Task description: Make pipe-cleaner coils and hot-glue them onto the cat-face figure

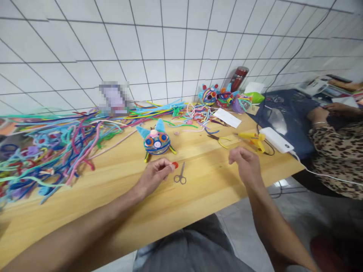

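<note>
My left hand (155, 173) pinches a small red coiled disc (175, 165) between thumb and fingertips, just above the table. Close to those fingertips lies a small pair of scissors (180, 175), handles toward me. Behind the hand stands a cat-like pipe cleaner figure (157, 141) with blue ears, orange-ringed eyes and yellow-tipped legs. My right hand (246, 163) hovers over the right part of the table with its fingers curled in. Whatever may be inside them is hidden. Nearest to it are a yellow glue gun (252, 140) and yellow-handled pliers (219, 139).
Loose pipe cleaners (76, 147) cover the table's left side and run along the wall. More finished figures (224, 96), a dark red flask (239, 78) and white paper (227, 118) are at the back. A white power bank (276, 139) with a cable lies right, near another person's arm (319, 115).
</note>
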A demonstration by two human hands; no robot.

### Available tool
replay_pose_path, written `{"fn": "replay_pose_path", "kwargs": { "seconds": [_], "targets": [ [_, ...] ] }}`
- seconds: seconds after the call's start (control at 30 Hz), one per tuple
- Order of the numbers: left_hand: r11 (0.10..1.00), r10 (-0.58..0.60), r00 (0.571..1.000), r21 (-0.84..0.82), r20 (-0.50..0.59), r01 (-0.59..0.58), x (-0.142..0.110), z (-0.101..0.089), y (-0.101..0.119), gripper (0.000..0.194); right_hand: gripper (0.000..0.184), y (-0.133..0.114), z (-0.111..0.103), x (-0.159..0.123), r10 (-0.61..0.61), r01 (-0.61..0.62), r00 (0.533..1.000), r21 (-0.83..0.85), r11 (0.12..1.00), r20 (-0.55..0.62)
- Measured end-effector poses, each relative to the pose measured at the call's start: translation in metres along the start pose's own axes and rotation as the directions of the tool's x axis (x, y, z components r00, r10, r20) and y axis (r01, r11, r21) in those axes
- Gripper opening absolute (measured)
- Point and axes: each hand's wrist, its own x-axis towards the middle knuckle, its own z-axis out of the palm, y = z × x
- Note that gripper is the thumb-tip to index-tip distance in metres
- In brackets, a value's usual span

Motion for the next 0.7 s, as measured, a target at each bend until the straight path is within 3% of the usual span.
{"fn": "replay_pose_path", "kwargs": {
  "seconds": [0.07,0.17,0.3,0.37,0.53,0.63,0.7],
  "targets": [
    [1.000,-0.011,1.000,0.019,0.003,0.011,-0.003,-0.003,-0.011,0.041,0.046,0.020,-0.020,-0.001,0.054,-0.061,0.997,-0.107,0.992,-0.060],
    [0.999,0.024,1.000,0.025,-0.011,-0.024,-0.006,-0.005,-0.019,0.041,0.037,0.043,-0.045,0.006,0.107,-0.163,0.973,-0.283,0.945,-0.204],
    [0.999,0.042,0.998,0.011,-0.040,-0.042,-0.010,-0.007,-0.021,0.038,0.041,0.068,-0.072,0.020,-0.060,-0.194,0.878,-0.468,0.862,-0.475],
    [0.999,0.039,0.999,-0.007,-0.024,-0.039,-0.013,-0.007,-0.021,0.036,0.047,0.078,-0.082,0.029,-0.125,-0.232,0.847,-0.571,0.788,-0.517],
    [0.993,0.032,0.999,-0.112,0.011,-0.030,-0.012,-0.009,-0.021,0.033,0.044,0.079,-0.087,0.057,0.006,-0.274,0.919,-0.626,0.730,-0.395],
    [0.985,0.022,1.000,-0.170,0.010,-0.020,-0.009,-0.010,-0.022,0.033,0.037,0.059,-0.076,0.067,-0.048,-0.055,0.988,-0.620,0.782,-0.148],
    [0.980,0.019,1.000,-0.197,0.016,-0.015,-0.009,-0.010,-0.021,0.032,0.033,0.040,-0.060,0.068,-0.112,0.114,0.993,-0.571,0.813,0.040]
  ]
}}
